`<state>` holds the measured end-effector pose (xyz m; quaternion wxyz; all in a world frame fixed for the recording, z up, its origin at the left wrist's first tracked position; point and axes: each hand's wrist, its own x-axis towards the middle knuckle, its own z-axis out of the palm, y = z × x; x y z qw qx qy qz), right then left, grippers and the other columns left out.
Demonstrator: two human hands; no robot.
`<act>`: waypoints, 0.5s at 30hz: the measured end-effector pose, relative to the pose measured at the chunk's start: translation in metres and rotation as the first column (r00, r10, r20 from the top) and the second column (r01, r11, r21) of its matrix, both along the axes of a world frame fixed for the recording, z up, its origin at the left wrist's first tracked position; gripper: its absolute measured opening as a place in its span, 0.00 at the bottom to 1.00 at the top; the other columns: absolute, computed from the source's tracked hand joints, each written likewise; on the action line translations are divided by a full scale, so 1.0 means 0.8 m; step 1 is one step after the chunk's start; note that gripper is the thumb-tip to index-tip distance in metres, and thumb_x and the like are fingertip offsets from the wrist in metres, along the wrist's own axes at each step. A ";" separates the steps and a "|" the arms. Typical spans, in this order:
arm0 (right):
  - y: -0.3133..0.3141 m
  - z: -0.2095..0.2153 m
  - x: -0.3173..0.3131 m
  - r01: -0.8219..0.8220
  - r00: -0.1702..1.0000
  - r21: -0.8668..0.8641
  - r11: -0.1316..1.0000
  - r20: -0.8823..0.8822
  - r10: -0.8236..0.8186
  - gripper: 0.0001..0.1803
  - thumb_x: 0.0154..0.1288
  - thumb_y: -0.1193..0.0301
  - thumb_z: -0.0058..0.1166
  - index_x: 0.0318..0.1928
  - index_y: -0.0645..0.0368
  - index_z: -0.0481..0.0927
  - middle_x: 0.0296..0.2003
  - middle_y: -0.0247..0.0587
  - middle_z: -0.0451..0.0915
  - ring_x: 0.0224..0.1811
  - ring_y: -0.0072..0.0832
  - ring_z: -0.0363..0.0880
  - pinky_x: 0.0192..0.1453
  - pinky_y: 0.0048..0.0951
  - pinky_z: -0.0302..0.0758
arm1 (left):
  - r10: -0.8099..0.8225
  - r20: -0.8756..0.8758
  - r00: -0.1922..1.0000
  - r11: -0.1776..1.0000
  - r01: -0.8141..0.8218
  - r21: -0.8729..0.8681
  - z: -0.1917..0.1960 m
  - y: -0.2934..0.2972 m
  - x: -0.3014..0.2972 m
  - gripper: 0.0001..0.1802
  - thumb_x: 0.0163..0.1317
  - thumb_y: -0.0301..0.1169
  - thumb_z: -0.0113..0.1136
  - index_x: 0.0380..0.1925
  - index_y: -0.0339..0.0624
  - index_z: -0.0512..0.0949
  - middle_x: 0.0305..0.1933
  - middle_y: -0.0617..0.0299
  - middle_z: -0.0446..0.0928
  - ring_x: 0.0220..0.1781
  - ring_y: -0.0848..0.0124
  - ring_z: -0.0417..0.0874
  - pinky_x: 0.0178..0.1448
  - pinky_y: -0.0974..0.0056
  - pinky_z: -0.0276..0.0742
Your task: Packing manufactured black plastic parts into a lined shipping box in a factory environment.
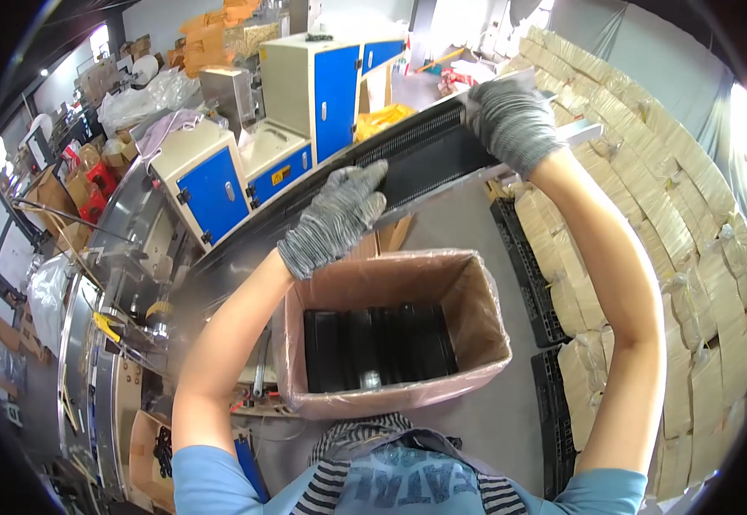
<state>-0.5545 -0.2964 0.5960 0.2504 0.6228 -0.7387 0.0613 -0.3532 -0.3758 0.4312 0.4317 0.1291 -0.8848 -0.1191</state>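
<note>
Both my hands wear grey knitted gloves. A long black panel point(433, 166) with a finely slotted edge lies between them, over the slanting metal conveyor beyond the box. My right hand point(515, 124) is closed around its far right end, with the fingertips partly hidden. At the near left end, my left hand point(339, 215) grips the panel, fingers bent and thumb toward the near edge. In front of my body stands a carton point(480, 365) lined with clear plastic film. Several black pieces point(390, 348) lie side by side inside it.
Beyond the conveyor stand cream machine cabinets point(283, 86) with blue doors. Stacked bundles of tan cardboard point(639, 197) on black pallets point(553, 386) fill the right side. Machine parts point(154, 322) and a small open carton point(146, 446) are at the left.
</note>
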 end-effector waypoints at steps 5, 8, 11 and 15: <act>0.073 -0.048 0.013 -0.727 0.566 -0.383 0.569 0.135 0.814 0.07 0.55 0.71 0.58 0.36 0.58 0.79 0.26 0.41 0.79 0.26 0.37 0.78 0.32 0.30 0.75 | 0.114 -0.337 0.935 0.991 -0.131 -0.027 0.008 0.058 0.025 0.15 0.58 0.32 0.56 0.43 0.35 0.77 0.45 0.51 0.77 0.47 0.53 0.77 0.54 0.56 0.70; 0.079 -0.123 -0.004 -0.823 0.485 0.023 0.567 0.547 0.682 0.09 0.57 0.66 0.56 0.36 0.57 0.79 0.30 0.45 0.79 0.32 0.43 0.78 0.37 0.35 0.74 | 0.067 -0.124 0.990 0.968 -0.095 -0.234 -0.037 0.103 0.040 0.14 0.48 0.22 0.55 0.37 0.40 0.78 0.33 0.56 0.77 0.37 0.57 0.76 0.45 0.54 0.70; 0.053 -0.280 -0.044 -0.721 0.658 0.475 0.505 0.699 0.281 0.16 0.58 0.63 0.55 0.43 0.59 0.78 0.33 0.45 0.80 0.38 0.44 0.78 0.45 0.36 0.73 | -0.079 0.269 0.960 0.997 0.077 0.018 -0.156 0.120 0.015 0.17 0.46 0.27 0.58 0.40 0.39 0.76 0.34 0.56 0.75 0.36 0.58 0.75 0.46 0.53 0.69; 0.015 -0.534 -0.054 -0.355 0.906 0.935 -0.019 0.349 0.239 0.22 0.55 0.59 0.55 0.49 0.55 0.77 0.39 0.44 0.81 0.44 0.42 0.79 0.47 0.40 0.74 | -0.377 0.924 -0.069 0.866 -0.380 0.325 -0.323 0.106 -0.010 0.32 0.58 0.38 0.49 0.62 0.37 0.60 0.50 0.45 0.74 0.51 0.51 0.76 0.51 0.53 0.70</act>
